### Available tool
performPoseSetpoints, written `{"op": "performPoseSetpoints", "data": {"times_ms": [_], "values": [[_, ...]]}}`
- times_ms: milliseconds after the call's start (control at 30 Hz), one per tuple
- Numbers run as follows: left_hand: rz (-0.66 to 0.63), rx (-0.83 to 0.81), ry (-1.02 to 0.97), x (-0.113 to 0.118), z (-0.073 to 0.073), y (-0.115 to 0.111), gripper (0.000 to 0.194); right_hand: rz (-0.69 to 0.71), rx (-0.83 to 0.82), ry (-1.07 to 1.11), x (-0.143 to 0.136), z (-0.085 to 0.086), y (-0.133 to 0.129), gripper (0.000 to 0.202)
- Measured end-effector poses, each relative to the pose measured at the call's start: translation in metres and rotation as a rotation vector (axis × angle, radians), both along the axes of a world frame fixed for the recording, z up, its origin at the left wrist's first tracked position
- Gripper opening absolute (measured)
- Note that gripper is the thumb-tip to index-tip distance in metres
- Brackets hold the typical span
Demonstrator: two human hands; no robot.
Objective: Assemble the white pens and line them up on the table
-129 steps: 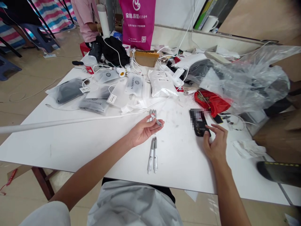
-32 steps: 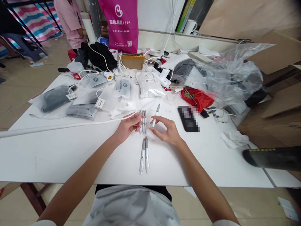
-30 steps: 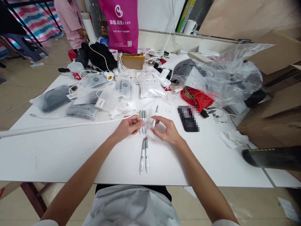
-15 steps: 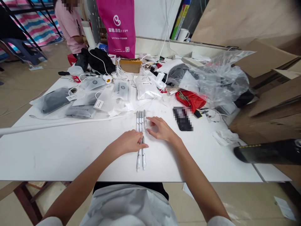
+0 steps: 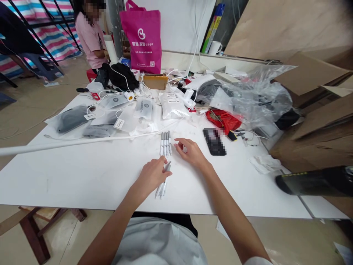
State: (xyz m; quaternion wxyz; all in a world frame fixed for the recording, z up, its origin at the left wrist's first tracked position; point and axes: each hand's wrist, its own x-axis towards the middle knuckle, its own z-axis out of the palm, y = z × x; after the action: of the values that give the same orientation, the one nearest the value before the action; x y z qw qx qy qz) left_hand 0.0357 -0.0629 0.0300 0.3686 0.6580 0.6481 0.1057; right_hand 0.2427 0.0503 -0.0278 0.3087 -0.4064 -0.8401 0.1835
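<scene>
Several grey-and-white pens [image 5: 166,144] lie side by side on the white table [image 5: 110,176]. Nearer the front edge, two more pens [image 5: 162,189] lie close together at a slant. My left hand [image 5: 154,172] is over the upper part of these two, its thumb and fingers closed round them, hiding part of their barrels. My right hand [image 5: 190,151] hovers just right of the upper row, thumb and fingers curved but apart, holding nothing.
A black phone [image 5: 214,141] lies right of my right hand. Plastic-wrapped packages [image 5: 99,119], a red bag [image 5: 224,120] and clear plastic [image 5: 253,95] cover the back. A dark cylinder [image 5: 314,182] juts in at right. A person [image 5: 91,40] is at the back left.
The nearer pens have tilted, their lower ends shifting left and together with my left hand. The rightmost upper pen now sits tight against its row. My right hand has moved slightly away from it.
</scene>
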Motion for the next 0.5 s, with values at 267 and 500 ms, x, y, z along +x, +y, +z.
{"op": "performPoseSetpoints", "data": {"times_ms": [267,500], "values": [[0.009,0.322,-0.843,0.025,0.026,0.038,0.026,0.246,-0.619,0.593,0.001,0.027,-0.005,0.075],[0.122,0.580,-0.860,0.071,-0.004,0.076,0.030,0.035,-0.557,0.689,0.059,0.043,0.005,0.045]]}}
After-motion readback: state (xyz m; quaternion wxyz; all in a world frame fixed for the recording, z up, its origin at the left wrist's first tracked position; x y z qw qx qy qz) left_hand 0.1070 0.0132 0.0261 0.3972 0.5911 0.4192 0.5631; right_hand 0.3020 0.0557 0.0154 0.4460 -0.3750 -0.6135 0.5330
